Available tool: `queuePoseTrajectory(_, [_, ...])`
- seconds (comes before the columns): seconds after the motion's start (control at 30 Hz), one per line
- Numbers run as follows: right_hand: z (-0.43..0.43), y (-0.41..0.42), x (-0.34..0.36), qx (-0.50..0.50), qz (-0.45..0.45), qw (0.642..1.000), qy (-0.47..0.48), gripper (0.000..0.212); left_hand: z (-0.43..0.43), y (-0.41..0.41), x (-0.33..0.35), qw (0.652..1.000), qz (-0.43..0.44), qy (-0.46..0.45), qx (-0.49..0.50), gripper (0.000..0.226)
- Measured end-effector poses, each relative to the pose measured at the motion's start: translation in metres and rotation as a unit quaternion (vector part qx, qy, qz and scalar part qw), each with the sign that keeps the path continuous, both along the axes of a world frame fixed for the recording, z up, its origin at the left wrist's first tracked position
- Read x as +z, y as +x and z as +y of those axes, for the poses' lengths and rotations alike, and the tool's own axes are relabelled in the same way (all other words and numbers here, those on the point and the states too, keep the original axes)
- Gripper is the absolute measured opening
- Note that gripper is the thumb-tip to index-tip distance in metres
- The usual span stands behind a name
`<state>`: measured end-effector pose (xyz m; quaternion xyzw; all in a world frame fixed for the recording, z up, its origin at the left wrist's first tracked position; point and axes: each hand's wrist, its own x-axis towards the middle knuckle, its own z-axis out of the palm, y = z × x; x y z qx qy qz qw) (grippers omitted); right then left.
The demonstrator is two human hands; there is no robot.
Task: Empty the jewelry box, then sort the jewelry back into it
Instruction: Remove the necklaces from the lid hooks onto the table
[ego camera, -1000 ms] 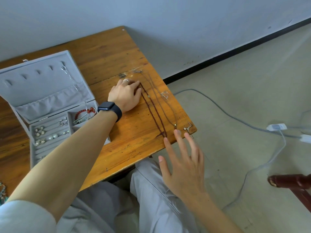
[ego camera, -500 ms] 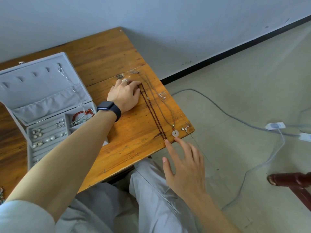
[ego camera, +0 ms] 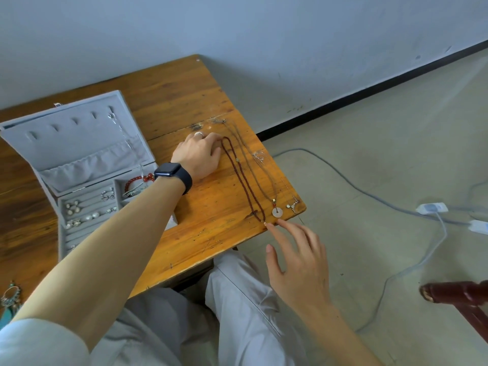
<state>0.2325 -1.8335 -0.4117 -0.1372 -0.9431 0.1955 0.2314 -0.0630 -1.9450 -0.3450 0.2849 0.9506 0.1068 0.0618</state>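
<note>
Two necklaces (ego camera: 237, 159) along table (ego camera: 211, 207) edge, right hand (ego camera: 298, 265) spread beside corner

the left hand (ego camera: 199, 154) curls its fingertips out of sight so its grip on the red bead necklace (ego camera: 244, 184) is unclear, forearm (ego camera: 118, 247) hides the jewelry box (ego camera: 79, 143) corner, teal earring (ego camera: 10, 294) and chair (ego camera: 459, 295) cut off by edges.

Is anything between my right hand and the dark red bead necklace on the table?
Nothing visible: the right hand is at the table edge, fingertips by the near end of the dark red bead necklace. A white disc pendant lies beside that end; the left hand rests at the far end.
</note>
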Motion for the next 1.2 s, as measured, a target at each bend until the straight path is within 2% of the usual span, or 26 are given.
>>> queuePoseTrajectory(0.2, [0.015, -0.024, 0.023, 0.039, 0.075, 0.996, -0.018, 0.026, -0.039, 0.05, 0.01, 0.999, 0.033, 0.01, 0.029, 0.042])
queuePoseTrajectory(0.37, [0.005, -0.057, 0.045, 0.092, 0.083, 0.992, -0.013, 0.026, -0.087, 0.099, 0.012, 0.995, 0.068, 0.027, 0.061, 0.04])
queuePoseTrajectory(0.53, [-0.028, -0.085, 0.062, 0.157, 0.039, 0.987, -0.025, 0.032, -0.141, 0.126, 0.011, 0.984, 0.097, 0.055, 0.137, 0.041])
queuePoseTrajectory(0.77, [-0.076, -0.131, 0.073, 0.211, -0.022, 0.977, -0.017, 0.027, -0.219, 0.128, -0.006, 0.963, 0.111, 0.085, 0.229, 0.05])
queuePoseTrajectory(0.93, [-0.1, -0.175, 0.081, 0.225, -0.053, 0.973, -0.001, 0.028, -0.242, 0.124, -0.028, 0.963, 0.087, 0.085, 0.242, 0.067])
queuePoseTrajectory(1.2, [-0.123, -0.226, 0.078, 0.242, -0.116, 0.962, 0.048, 0.029, -0.24, 0.123, -0.037, 0.952, 0.121, 0.105, 0.26, 0.063])
